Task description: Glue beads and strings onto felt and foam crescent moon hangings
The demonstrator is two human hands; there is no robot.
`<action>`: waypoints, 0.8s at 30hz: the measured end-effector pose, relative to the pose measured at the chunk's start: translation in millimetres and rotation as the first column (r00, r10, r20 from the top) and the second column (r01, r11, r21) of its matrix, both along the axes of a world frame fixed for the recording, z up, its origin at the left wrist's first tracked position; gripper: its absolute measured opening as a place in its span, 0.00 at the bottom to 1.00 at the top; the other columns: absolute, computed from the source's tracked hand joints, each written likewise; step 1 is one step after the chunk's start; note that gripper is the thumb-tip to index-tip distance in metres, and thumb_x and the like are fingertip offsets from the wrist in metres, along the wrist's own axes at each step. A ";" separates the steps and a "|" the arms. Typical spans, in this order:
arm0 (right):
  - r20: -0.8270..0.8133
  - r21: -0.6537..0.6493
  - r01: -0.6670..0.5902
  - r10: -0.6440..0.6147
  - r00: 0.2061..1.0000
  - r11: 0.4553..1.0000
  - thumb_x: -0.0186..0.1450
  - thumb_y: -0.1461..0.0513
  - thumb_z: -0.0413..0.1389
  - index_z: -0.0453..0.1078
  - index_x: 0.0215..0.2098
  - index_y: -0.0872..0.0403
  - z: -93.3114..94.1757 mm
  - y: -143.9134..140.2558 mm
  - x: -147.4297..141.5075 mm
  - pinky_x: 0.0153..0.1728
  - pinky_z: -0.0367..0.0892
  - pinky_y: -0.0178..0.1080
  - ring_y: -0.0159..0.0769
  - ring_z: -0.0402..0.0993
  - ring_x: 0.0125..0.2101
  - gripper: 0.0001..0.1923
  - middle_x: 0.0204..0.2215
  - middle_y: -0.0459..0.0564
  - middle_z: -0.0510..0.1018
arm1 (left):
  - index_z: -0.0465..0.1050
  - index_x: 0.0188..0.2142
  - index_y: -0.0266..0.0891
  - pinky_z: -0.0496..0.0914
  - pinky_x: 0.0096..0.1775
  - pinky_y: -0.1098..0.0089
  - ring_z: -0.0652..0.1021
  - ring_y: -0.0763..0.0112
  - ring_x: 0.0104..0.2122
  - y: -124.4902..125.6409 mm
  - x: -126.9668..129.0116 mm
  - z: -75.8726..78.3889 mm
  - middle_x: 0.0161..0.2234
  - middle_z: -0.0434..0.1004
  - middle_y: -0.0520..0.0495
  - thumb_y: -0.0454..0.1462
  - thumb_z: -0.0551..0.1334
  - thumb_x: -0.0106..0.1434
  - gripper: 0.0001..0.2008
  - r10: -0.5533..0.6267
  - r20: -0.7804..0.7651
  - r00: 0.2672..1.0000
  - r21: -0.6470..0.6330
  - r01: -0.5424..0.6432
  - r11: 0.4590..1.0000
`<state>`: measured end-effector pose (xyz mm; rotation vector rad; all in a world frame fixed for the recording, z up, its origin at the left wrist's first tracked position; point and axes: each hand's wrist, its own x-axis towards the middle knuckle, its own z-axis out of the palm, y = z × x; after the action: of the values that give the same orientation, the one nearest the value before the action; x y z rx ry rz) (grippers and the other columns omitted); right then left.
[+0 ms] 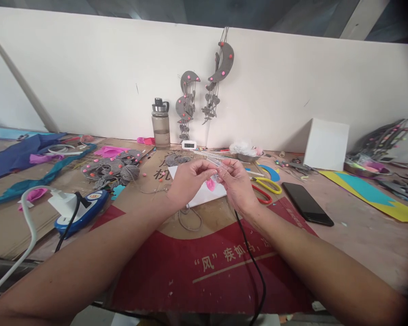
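My left hand and my right hand meet over the middle of the table, fingertips pinched together. Between them sits a small pink piece, and a thin clear stick runs across my fingertips. Which hand holds the pink piece is hard to tell; both touch it. A black cord drops from under my right hand toward the table's near edge. Beneath my hands lies a white sheet on red and brown cardboard.
A black phone and yellow and red scissors lie right of my hands. A blue device with white plug and grey yarn pieces sit left. A water bottle, grey moon hangings and a white box stand by the wall.
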<state>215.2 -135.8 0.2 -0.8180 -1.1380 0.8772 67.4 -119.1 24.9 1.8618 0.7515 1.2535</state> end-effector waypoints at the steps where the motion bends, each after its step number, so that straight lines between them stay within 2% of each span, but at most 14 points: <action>1: 0.012 0.009 0.010 -0.010 1.000 1.000 0.55 0.55 0.65 0.63 0.39 0.48 -0.6 0.4 0.0 0.29 0.63 0.35 0.28 0.63 0.24 0.19 0.25 0.39 0.68 | 0.76 0.32 0.38 0.68 0.35 0.70 0.74 0.71 0.30 -0.7 0.3 0.7 0.29 0.79 0.49 0.39 0.64 0.59 0.06 -0.004 0.010 1.000 -0.017 0.004 1.000; 6: 0.065 0.064 0.015 -0.020 0.998 0.998 0.57 0.57 0.63 0.62 0.40 0.49 -2.6 -0.3 -0.9 0.29 0.61 0.34 0.28 0.62 0.24 0.17 0.25 0.39 0.68 | 0.72 0.27 0.37 0.67 0.31 0.71 0.74 0.74 0.25 -3.2 1.9 3.9 0.25 0.77 0.50 0.40 0.66 0.56 0.08 -0.029 0.060 0.998 -0.086 0.034 0.996; 11: 0.077 0.080 0.036 -0.042 0.996 0.996 0.59 0.58 0.61 0.62 0.41 0.49 -2.9 -4.3 -4.6 0.29 0.61 0.34 0.29 0.64 0.26 0.15 0.27 0.40 0.69 | 0.70 0.27 0.38 0.66 0.32 0.70 0.74 0.73 0.24 -6.6 4.9 2.8 0.22 0.75 0.51 0.41 0.65 0.58 0.09 -0.017 0.023 1.000 -0.106 0.019 0.994; 14: -0.012 0.017 -0.002 0.002 1.000 1.000 0.56 0.58 0.63 0.62 0.39 0.49 -1.1 -8.1 -9.2 0.27 0.62 0.34 0.28 0.63 0.25 0.17 0.28 0.40 0.69 | 0.68 0.27 0.39 0.67 0.32 0.70 0.74 0.72 0.25 -8.5 5.2 2.5 0.23 0.75 0.52 0.41 0.63 0.60 0.09 -0.046 0.002 0.999 -0.093 0.046 0.995; 19: -0.174 -0.074 -0.177 0.162 0.971 0.981 0.54 0.55 0.65 0.62 0.36 0.50 6.7 -9.7 -10.5 0.23 0.61 0.35 0.28 0.60 0.22 0.19 0.24 0.39 0.65 | 0.66 0.25 0.39 0.66 0.33 0.70 0.71 0.74 0.24 -12.2 2.9 4.8 0.21 0.72 0.53 0.40 0.60 0.62 0.11 -0.075 -0.032 0.997 -0.016 0.074 0.997; 22: -0.198 -0.071 -0.148 0.131 0.971 0.987 0.53 0.53 0.66 0.63 0.33 0.50 9.8 -5.2 -5.0 0.24 0.61 0.35 0.27 0.59 0.21 0.18 0.22 0.39 0.64 | 0.66 0.25 0.39 0.65 0.31 0.71 0.69 0.75 0.24 -9.5 1.9 5.0 0.21 0.70 0.54 0.41 0.59 0.64 0.12 -0.080 0.050 0.996 -0.024 0.081 0.996; 24: -0.191 -0.061 -0.122 0.109 0.976 0.991 0.52 0.54 0.67 0.64 0.34 0.50 9.9 -2.7 -1.9 0.25 0.61 0.34 0.27 0.59 0.22 0.18 0.22 0.39 0.65 | 0.68 0.27 0.39 0.63 0.29 0.72 0.67 0.76 0.23 -3.6 0.5 4.8 0.23 0.70 0.53 0.41 0.59 0.64 0.11 -0.029 0.109 0.994 -0.053 0.034 0.998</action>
<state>213.3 -138.5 10.1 -0.7173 -1.0003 1.0752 67.9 -122.7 29.7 1.7406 0.6892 1.2896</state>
